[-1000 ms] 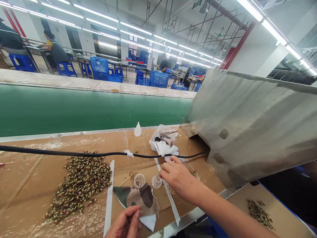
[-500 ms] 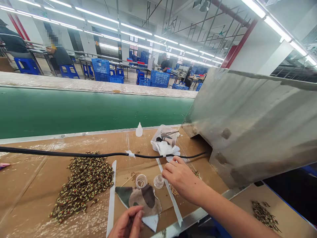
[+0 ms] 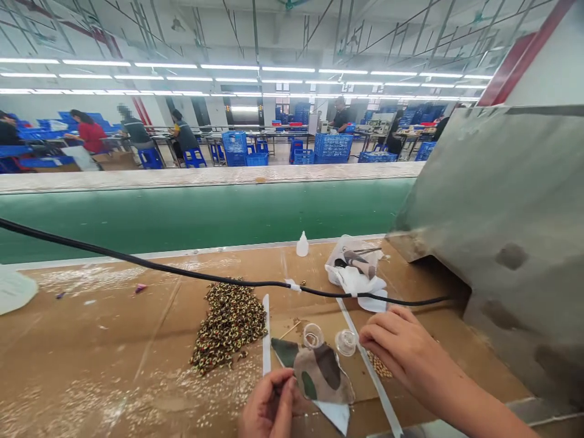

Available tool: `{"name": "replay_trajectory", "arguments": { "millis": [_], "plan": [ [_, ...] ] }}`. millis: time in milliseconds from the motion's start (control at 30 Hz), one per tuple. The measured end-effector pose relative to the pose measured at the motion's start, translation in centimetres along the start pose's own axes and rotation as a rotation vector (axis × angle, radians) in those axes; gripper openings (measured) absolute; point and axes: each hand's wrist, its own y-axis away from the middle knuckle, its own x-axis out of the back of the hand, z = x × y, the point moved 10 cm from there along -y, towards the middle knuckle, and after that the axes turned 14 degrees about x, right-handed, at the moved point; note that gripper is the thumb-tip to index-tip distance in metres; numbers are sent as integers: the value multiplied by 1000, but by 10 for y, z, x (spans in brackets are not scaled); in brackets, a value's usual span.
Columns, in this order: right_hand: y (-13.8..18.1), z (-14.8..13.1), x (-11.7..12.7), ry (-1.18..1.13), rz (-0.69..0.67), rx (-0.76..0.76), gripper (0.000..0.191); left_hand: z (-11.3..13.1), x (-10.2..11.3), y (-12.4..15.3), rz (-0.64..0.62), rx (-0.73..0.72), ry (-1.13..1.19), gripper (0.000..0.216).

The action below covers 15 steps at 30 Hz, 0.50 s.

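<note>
Left hand (image 3: 269,404): fingers pinched closed, any held item too small to tell, beside the patterned cloth (image 3: 322,374). Right hand (image 3: 406,347): fingers half curled, nothing visibly held, just beside a clear cup (image 3: 345,342) on the cardboard (image 3: 114,340)

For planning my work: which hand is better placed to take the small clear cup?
Probably the right hand: its fingers lie just beside the clear cup, while the left hand is pinched together by the camouflage cloth.

L hand (image 3: 269,404) at camo fabric scrap (image 3: 322,378), R hand (image 3: 401,347) just beside clear cup (image 3: 345,342); bead pile (image 3: 230,328) on cardboard (image 3: 114,340), left of scrap.
</note>
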Motion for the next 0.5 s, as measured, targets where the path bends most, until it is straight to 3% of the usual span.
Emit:
{"name": "replay_trajectory", "arguments": {
  "millis": [133,200,333,500],
  "plan": [
    [13,-4,-1,-125,15,-84,17,51,51,-18,229,-219,-547,35],
    [18,-5,-4,-185,10,-126,16,67,63,-26,259,-253,-643,37],
    [26,-5,-10,-309,28,-200,15,78,58,-35,214,-279,-735,38],
    [41,4,-24,-503,51,-427,16,86,42,-38,199,-334,-783,34]
  ]
}}
